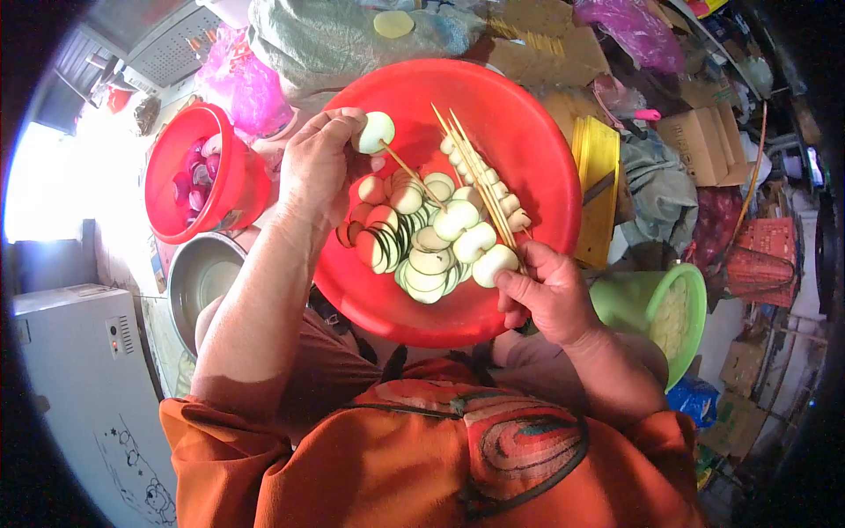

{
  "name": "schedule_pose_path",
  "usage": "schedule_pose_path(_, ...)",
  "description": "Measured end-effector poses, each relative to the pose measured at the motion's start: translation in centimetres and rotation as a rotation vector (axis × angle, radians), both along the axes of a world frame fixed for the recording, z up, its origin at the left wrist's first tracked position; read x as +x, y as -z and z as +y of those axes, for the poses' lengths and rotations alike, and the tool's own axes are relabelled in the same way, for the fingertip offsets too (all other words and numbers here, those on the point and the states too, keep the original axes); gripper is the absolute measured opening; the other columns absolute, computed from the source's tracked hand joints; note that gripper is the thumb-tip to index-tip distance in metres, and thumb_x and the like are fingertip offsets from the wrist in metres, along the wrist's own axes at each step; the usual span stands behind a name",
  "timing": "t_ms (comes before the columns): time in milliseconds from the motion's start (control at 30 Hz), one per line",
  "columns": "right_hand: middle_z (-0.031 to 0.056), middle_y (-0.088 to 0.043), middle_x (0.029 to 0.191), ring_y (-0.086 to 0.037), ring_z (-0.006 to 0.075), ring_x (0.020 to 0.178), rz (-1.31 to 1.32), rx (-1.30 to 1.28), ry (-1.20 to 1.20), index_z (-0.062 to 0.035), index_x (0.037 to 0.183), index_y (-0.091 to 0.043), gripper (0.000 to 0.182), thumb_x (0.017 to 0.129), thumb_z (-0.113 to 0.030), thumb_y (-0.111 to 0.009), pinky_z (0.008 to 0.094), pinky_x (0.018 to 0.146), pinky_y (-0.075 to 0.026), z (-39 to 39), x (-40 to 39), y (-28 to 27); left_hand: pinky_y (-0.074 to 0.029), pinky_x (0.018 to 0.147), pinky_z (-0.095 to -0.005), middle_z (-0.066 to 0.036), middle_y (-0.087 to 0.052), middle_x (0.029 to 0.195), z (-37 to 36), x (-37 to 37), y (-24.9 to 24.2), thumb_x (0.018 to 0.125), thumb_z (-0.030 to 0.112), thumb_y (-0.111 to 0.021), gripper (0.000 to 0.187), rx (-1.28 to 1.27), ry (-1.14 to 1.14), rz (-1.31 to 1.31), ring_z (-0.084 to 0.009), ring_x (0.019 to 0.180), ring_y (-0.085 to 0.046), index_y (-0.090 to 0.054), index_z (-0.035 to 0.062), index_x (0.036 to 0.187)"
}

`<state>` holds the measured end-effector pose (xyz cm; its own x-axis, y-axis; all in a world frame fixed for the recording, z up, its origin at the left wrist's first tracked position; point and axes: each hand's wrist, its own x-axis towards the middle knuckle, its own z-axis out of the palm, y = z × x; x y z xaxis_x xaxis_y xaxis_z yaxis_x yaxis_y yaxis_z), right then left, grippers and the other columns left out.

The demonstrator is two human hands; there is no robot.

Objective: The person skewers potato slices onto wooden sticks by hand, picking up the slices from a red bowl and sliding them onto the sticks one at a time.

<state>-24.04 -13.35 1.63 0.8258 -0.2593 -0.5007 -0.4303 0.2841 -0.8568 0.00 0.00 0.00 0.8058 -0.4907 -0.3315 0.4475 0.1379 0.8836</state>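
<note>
Standing here watching this, and honestly the bit that makes me nervous is the left hand. Its fingers are pinched up tight on a pale round at the far left of the red basin, and the tip of a skewer is right at that round, though I can't tell if it's gone in. If it slides or breaks through at an angle, it could jab those fingertips, since they sit so close behind. A crooked push might also split the round. Over on the near right, the right hand has its fingers curled in around the skewer's near end, thumb against the last of three threaded rounds. Squeeze that one too hard and I reckon it cracks, or the row bunches up unevenly. There's also a bunch of bare sticks running down to that hand; can't tell if it's gripping them, but if it is, a loosened grip might drop the lot onto the sliced rounds in the middle of the basin, or onto the loaded skewer lying just right of the sticks.
</note>
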Motion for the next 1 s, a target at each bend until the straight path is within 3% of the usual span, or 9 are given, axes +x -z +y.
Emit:
schedule_pose_path(300,0.0012,-0.058,0.073,-0.055,0.0067,0.058,-0.02,-0.056,0.017,-0.0017,0.102,-0.056,0.019,0.087,-0.013,-0.06,0.021,0.046,-0.048,0.6,0.0,0.8,-0.053,0.062,-0.03,-0.009,-0.062,0.088,-0.3,-2.2,-0.5,0.091,0.018,-0.047,0.022,0.084,0.207,0.123,-0.0171,0.069,-0.06,-0.059,0.002,0.1)
schedule_pose_path(467,0.0026,-0.058,0.075,-0.056,0.0077,0.06,-0.044,-0.033,0.075,-0.0015,0.102,-0.056,0.019,0.088,-0.014,-0.06,0.0213,0.046,-0.048,0.4,0.6,0.6,-0.051,0.061,-0.0249,-0.006,-0.063,0.088,-0.7,-5.5,1.5,0.09,0.024,-0.056,0.023,0.024,0.394,0.292,-0.0136,0.072,-0.061,-0.06,0.0036,0.099)
schedule_pose_path(700,0.0019,-0.058,0.077,-0.055,0.0073,0.061,-0.054,-0.03,0.138,-0.0012,0.102,-0.056,0.019,0.089,-0.015,-0.059,0.0211,0.047,-0.048,0.1,0.6,0.6,-0.047,0.061,-0.0242,-0.004,-0.063,0.085,-0.8,-4.0,1.6,0.091,0.022,-0.055,0.021,0.115,0.275,0.145,-0.0117,0.069,-0.059,-0.06,0.0022,0.097)
schedule_pose_path(767,0.0018,-0.059,0.078,-0.055,0.0069,0.061,-0.085,-0.01,0.145,-0.0016,0.102,-0.057,0.019,0.089,-0.016,-0.059,0.0212,0.048,-0.048,-0.2,0.5,0.6,-0.049,0.066,-0.029,-0.004,-0.064,0.082,-0.7,-3.1,4.7,0.09,0.025,-0.054,0.022,0.36,0.473,-0.375,-0.0196,0.071,-0.061,-0.062,0.005,0.094)
schedule_pose_path(800,0.0022,-0.06,0.08,-0.055,0.0068,0.062,-0.096,0.001,0.123,-0.0019,0.103,-0.057,0.019,0.089,-0.015,-0.059,0.0213,0.048,-0.049,-0.4,0.3,1.0,-0.049,0.078,-0.0349,-0.01,-0.063,0.092,-1.0,-3.1,5.5,0.088,0.028,-0.052,0.024,0.55,0.638,-0.548,-0.0277,0.085,-0.062,-0.064,0.0086,0.095)
schedule_pose_path(833,0.0022,-0.06,0.08,-0.055,0.0068,0.062,-0.096,0.001,0.123,-0.0019,0.103,-0.057,0.019,0.089,-0.015,-0.059,0.0213,0.048,-0.049,-0.3,0.4,0.9,-0.049,0.078,-0.0349,-0.01,-0.063,0.092,-0.9,-3.4,6.1,0.088,0.028,-0.052,0.024,0.55,0.637,-0.548,-0.0277,0.085,-0.062,-0.064,0.0086,0.095)
schedule_pose_path(900,0.0027,-0.06,0.081,-0.055,0.0069,0.062,-0.068,-0.015,0.136,-0.0018,0.105,-0.057,0.02,0.089,-0.015,-0.059,0.0212,0.049,-0.049,0.0,0.5,0.8,-0.046,0.088,-0.0392,-0.015,-0.058,0.105,-0.8,-5.2,6.3,0.084,0.028,-0.053,0.025,0.867,0.897,-1.192,-0.0319,0.099,-0.057,-0.065,0.0113,0.099)
schedule_pose_path(933,0.0027,-0.06,0.081,-0.055,0.0069,0.062,-0.067,-0.014,0.137,-0.0018,0.105,-0.057,0.02,0.089,-0.015,-0.059,0.0212,0.049,-0.049,0.0,0.5,0.9,-0.045,0.091,-0.0412,-0.016,-0.053,0.113,-1.1,-5.9,5.0,0.083,0.027,-0.052,0.028,0.95,0.931,-1.095,-0.0307,0.109,-0.053,-0.065,0.0097,0.101)
schedule_pose_path(1000,0.0029,-0.061,0.082,-0.055,0.0069,0.062,-0.074,0.002,0.135,-0.0018,0.106,-0.057,0.022,0.089,-0.015,-0.059,0.0211,0.049,-0.049,-0.1,0.3,1.0,-0.043,0.093,-0.0414,-0.016,-0.053,0.116,-1.6,-5.7,5.2,0.084,0.029,-0.053,0.032,1.003,0.996,-1.116,-0.0319,0.109,-0.052,-0.06,0.0104,0.109)
